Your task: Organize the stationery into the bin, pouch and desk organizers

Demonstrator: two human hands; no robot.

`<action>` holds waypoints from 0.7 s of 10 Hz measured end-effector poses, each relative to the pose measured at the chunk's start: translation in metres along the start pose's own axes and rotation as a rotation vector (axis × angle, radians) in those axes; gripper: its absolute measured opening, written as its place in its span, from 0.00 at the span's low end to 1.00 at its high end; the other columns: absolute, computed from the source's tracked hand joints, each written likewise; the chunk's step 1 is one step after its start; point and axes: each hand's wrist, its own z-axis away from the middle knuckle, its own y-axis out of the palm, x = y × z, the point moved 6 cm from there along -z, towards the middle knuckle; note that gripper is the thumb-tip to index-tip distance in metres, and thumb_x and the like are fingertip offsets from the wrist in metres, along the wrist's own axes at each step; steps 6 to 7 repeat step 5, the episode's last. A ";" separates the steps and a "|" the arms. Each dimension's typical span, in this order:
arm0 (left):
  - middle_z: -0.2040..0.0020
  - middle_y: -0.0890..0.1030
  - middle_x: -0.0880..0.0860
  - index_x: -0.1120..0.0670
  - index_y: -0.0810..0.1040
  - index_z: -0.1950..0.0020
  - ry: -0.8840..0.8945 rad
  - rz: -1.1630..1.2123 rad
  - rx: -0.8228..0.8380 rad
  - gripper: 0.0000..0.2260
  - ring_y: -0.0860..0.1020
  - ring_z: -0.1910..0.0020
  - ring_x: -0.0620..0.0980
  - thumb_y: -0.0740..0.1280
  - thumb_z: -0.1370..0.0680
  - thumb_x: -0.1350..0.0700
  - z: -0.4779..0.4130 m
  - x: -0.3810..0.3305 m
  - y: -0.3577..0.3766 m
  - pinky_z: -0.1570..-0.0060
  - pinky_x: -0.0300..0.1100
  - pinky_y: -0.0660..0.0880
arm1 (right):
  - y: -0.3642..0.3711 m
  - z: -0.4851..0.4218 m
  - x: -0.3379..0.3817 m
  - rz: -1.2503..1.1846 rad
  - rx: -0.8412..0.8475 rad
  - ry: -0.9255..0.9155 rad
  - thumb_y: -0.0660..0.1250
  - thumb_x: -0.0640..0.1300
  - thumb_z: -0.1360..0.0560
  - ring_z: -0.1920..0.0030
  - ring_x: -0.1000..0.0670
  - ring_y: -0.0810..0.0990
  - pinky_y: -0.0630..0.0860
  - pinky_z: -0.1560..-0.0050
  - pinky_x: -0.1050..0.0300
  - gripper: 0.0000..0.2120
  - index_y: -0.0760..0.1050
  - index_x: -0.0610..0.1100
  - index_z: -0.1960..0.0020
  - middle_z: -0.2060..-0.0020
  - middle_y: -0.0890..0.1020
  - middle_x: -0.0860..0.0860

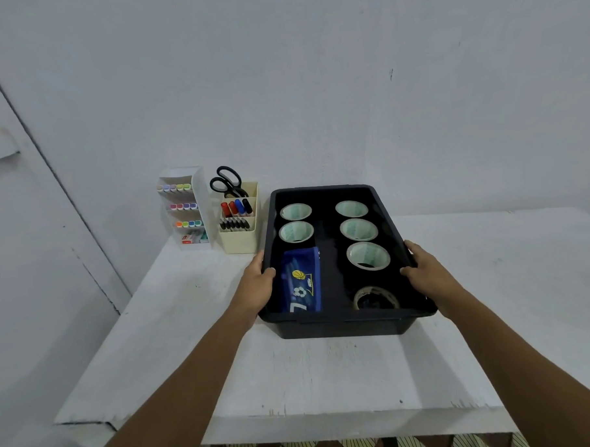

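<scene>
While both arms reach forward over the white tabletop, a black rectangular bin sits toward the far edge, its long axis running from the near edge toward the wall, one short end facing the person. Whether its base rests on the tabletop or is raised slightly cannot be told.

The left hand grips the bin's left rim, thumb hooked over the top edge, fingers hidden down the outer wall. The right hand mirrors it on the right rim, thumb curled inside, fingers wrapped out of sight outside.

Inside the bin, a blue pouch printed with a basketball and a soccer ball lies in the near left part, lengthwise along the bin. Five rolls of tape with pale green cores lie flat, two beyond the pouch, three down the right side; a clear tape roll lies in the near right corner.

Near the far left corner of the tabletop stand a white tiered organizer holding highlighters and a cream organizer just beside it, holding black scissors, markers and pens.
</scene>
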 end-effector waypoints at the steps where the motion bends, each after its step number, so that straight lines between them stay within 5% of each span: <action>1: 0.29 0.71 0.51 0.46 0.59 0.24 0.011 0.005 0.003 0.21 0.72 0.34 0.52 0.54 0.17 0.56 0.000 0.002 0.000 0.37 0.53 0.74 | 0.001 0.000 -0.002 0.025 -0.003 -0.013 0.57 0.33 0.24 0.45 0.46 0.79 0.78 0.42 0.44 0.27 0.64 0.53 0.29 0.42 0.78 0.48; 3: 0.25 0.65 0.50 0.47 0.56 0.22 0.018 -0.028 0.039 0.22 0.66 0.28 0.52 0.55 0.16 0.54 0.004 -0.002 -0.001 0.30 0.52 0.67 | -0.001 -0.006 -0.004 0.110 -0.068 -0.018 0.59 0.37 0.25 0.46 0.44 0.78 0.76 0.43 0.46 0.27 0.64 0.52 0.28 0.42 0.78 0.48; 5: 0.24 0.63 0.51 0.52 0.59 0.23 0.197 -0.508 0.049 0.22 0.61 0.25 0.51 0.52 0.16 0.47 0.015 -0.002 -0.042 0.28 0.44 0.58 | 0.011 0.002 0.024 0.921 -0.243 -0.241 0.63 0.51 0.25 0.29 0.43 0.61 0.61 0.35 0.36 0.26 0.63 0.50 0.28 0.29 0.65 0.47; 7: 0.24 0.63 0.51 0.52 0.59 0.23 0.197 -0.508 0.049 0.22 0.61 0.25 0.51 0.52 0.16 0.47 0.015 -0.002 -0.042 0.28 0.44 0.58 | 0.011 0.002 0.024 0.921 -0.243 -0.241 0.63 0.51 0.25 0.29 0.43 0.61 0.61 0.35 0.36 0.26 0.63 0.50 0.28 0.29 0.65 0.47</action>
